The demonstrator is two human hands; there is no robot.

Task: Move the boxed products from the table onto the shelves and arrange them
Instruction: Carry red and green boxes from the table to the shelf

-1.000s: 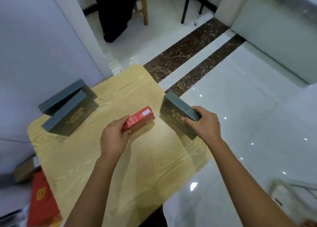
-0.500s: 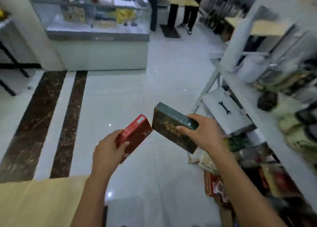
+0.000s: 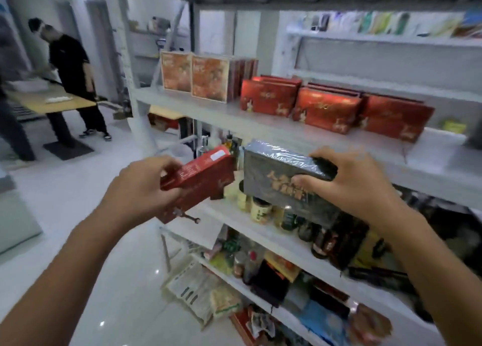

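Left hand (image 3: 146, 186) closed around 1 end of a small red box (image 3: 200, 177), box tilted, raised in front of the white shelving (image 3: 260, 122). Right hand (image 3: 357, 183) clamped on the right end of a dark green box (image 3: 276, 178), fingers (image 3: 336, 153) over the top edge, thumb on the front face. Both boxes in the air, side by side and just apart, level with the shelf under the row of large red boxes (image 3: 326, 110). Jars (image 3: 260, 210) on the shelf behind them. Far left, a person in black (image 3: 70, 66) at a wooden table (image 3: 49, 101).
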